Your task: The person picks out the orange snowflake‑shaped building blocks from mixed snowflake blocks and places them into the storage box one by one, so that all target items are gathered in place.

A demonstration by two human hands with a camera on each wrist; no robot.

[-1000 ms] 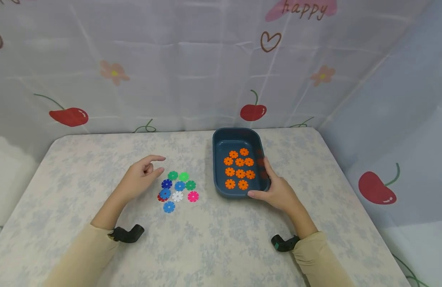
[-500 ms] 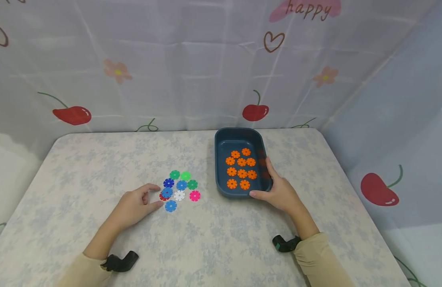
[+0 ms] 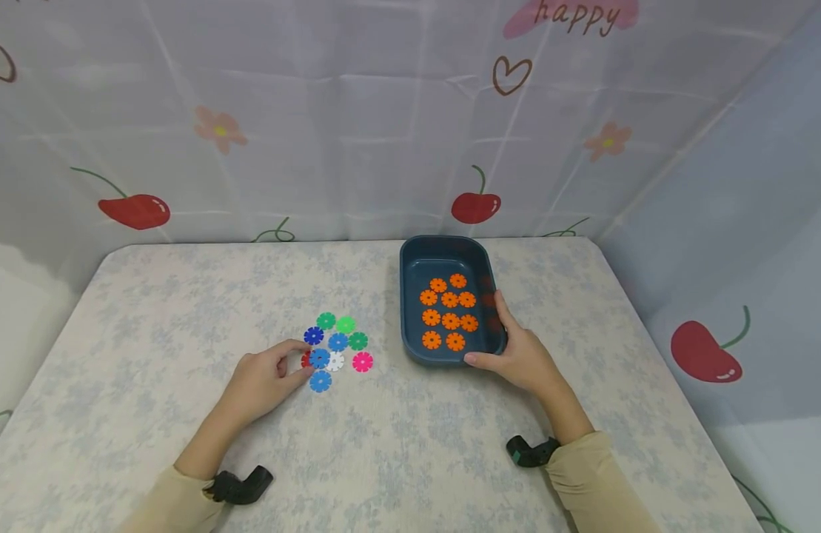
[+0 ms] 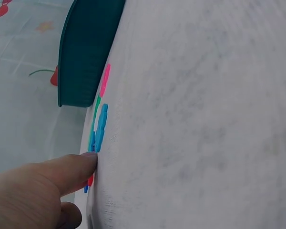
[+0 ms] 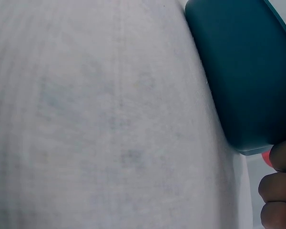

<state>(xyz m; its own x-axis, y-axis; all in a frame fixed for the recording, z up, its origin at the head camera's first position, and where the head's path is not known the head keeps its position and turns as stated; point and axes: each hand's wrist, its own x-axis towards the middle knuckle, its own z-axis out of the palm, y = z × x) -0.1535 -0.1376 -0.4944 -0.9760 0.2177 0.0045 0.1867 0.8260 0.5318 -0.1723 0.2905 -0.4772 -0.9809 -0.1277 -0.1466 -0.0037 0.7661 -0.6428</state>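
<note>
My left hand (image 3: 260,381) is at the left edge of a group of notched plastic discs. Its thumb and index fingertip lie beside a red disc (image 3: 306,359) and an overlapping blue disc (image 3: 320,358); whether they pinch either one is unclear. In the left wrist view the index finger (image 4: 74,169) reaches down to the discs, partly covering the red one. My right hand (image 3: 517,359) grips the near right corner of a dark teal plastic tray (image 3: 408,296), thumb at the near rim and fingers along the right side. Several orange discs (image 3: 450,321) lie flat inside it.
Around the left hand's discs lie a white one (image 3: 335,361), a pink one (image 3: 363,362), a dark blue one (image 3: 313,336), green ones (image 3: 358,341) and another blue one (image 3: 320,381). A printed curtain (image 3: 357,148) hangs behind the table (image 3: 410,459).
My left hand has come down toward the near side, then moved right to the discs, its fingertips drawing closer together. The overlapping blue disc has slid right, uncovering more red. The right hand keeps its grip.
</note>
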